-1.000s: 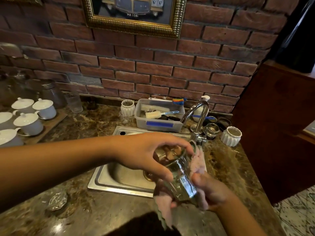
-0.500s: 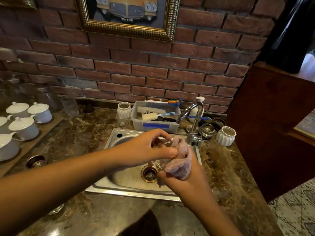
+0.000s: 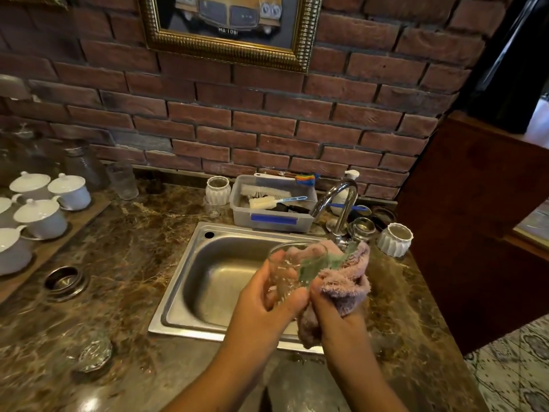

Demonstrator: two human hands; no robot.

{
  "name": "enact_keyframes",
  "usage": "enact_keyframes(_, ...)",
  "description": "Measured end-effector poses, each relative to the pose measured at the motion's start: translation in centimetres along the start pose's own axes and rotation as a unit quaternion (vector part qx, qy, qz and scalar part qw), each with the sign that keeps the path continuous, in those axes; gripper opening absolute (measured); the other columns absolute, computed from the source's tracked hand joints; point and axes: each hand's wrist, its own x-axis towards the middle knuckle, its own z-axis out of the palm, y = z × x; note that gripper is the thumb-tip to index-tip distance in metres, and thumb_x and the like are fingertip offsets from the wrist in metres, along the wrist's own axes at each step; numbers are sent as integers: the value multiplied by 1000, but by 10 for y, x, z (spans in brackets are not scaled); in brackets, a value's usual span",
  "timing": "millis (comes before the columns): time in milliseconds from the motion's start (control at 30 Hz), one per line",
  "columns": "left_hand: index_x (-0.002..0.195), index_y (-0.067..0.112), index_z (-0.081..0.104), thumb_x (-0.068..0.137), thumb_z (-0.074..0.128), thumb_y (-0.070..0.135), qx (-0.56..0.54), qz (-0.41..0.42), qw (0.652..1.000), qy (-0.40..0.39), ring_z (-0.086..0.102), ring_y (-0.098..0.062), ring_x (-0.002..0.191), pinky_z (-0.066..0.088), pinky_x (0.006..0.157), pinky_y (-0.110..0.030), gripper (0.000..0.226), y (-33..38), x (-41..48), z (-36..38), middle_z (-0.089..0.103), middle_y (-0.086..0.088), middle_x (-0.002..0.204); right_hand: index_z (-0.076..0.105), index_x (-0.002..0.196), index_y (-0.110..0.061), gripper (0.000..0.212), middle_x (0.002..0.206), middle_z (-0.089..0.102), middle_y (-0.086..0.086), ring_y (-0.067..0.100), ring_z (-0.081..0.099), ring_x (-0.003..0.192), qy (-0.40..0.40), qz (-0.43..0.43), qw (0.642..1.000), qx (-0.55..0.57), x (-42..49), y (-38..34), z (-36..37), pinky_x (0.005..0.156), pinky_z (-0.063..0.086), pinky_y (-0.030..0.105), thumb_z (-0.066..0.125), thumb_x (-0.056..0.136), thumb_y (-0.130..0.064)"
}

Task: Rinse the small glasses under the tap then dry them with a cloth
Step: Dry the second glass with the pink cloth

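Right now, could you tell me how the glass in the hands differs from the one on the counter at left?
The held glass is raised over the sink; the counter glass rests on the marble counter. The left hand grips the held glass, with the pink cloth at its mouth; nothing touches the counter glass. Both are clear.

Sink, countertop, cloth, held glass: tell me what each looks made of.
Sink: brushed stainless steel; grey metallic sheen, soft reflections.
Countertop: polished marble or marble-look stone; brown, pale veins, glossy glare.
Cloth: pink fluffy textile, perhaps microfibre or terry; fuzzy pile at the edges.
Glass: clear glass, likely; transparent, cloth visible through it.
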Motion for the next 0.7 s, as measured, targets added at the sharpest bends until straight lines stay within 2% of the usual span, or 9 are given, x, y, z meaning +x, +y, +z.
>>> enact_keyframes(67, 141, 30, 49, 77, 80, 22, -39, -13, 999, 4, 66, -18, 120, 53, 100, -40, 71, -7, -5, -1, 71, 1, 127, 54, 137, -25, 73, 121, 72, -4, 11, 68, 111, -9, 19, 1000, 15, -5, 1, 7, 102, 53, 38, 62, 70, -51)
enact_keyframes(133, 144, 31, 46, 69, 89, 32, -68, -18, 998, 6, 64, -23, 124, 50, 104, -47, 86, -8, -8, -5, 68, -2, 133, 51, 140, -25, 82, 129, 68, -2, 14, 65, 117, -14, 37, 998, 41, -5, 2, 10, 106, 50, 40, 66, 67, -59)
enact_keyframes(200, 138, 31, 55, 59, 95, 38, -111, -32, 993, -14, 66, -27, 120, 57, 92, -44, 89, -7, -10, -11, 69, -8, 130, 55, 135, -24, 81, 123, 71, 1, 18, 68, 112, 1, 52, 996, 69, -3, 0, 7, 99, 53, 41, 73, 66, -62)
enact_keyframes(300, 133, 26, 59, 48, 100, 37, -182, -81, 979, -36, 71, -33, 105, 62, 75, -40, 95, -5, -14, -21, 71, -15, 124, 60, 124, -20, 71, 104, 78, 2, 20, 73, 99, 41, 35, 994, 95, 6, -12, -9, 90, 55, 41, 68, 63, -56)
enact_keyframes(367, 133, 19, 55, 41, 102, 38, -189, -103, 976, -25, 72, -36, 94, 62, 68, -41, 105, -6, -15, -27, 71, -19, 119, 61, 118, -23, 83, 106, 77, 2, 21, 72, 104, 38, 7, 995, 96, 12, -27, -20, 96, 54, 46, 78, 50, -68)
enact_keyframes(433, 125, 14, 58, 38, 102, 39, -193, -112, 975, -19, 71, -35, 87, 62, 63, -41, 100, -7, -15, -32, 71, -21, 116, 61, 115, -32, 94, 106, 76, -6, 17, 70, 105, 12, -31, 998, 62, 17, -40, -27, 93, 54, 41, 84, 34, -74)
enact_keyframes(533, 112, 18, 70, 41, 101, 42, -208, -118, 970, -40, 72, -29, 86, 62, 66, -42, 81, -7, -14, -33, 73, -18, 115, 55, 114, -37, 55, 99, 73, -28, -4, 70, 94, -62, -78, 994, -41, 19, -57, -27, 76, 56, 19, 72, 64, -53)
enact_keyframes(600, 111, 20, 72, 42, 100, 44, -224, -120, 966, -43, 73, -28, 86, 62, 65, -42, 78, -8, -13, -32, 73, -17, 113, 55, 107, -36, 35, 93, 71, -35, -12, 67, 90, -115, -85, 986, -81, 17, -65, -20, 66, 54, 9, 61, 73, -40)
enact_keyframes(700, 112, 23, 72, 41, 99, 44, -233, -122, 965, -12, 74, -32, 91, 61, 64, -41, 78, -6, -12, -30, 74, -18, 113, 61, 105, -37, 25, 102, 72, -31, -10, 67, 96, -169, -107, 971, -133, 17, -65, -13, 76, 52, 6, 60, 80, -36)
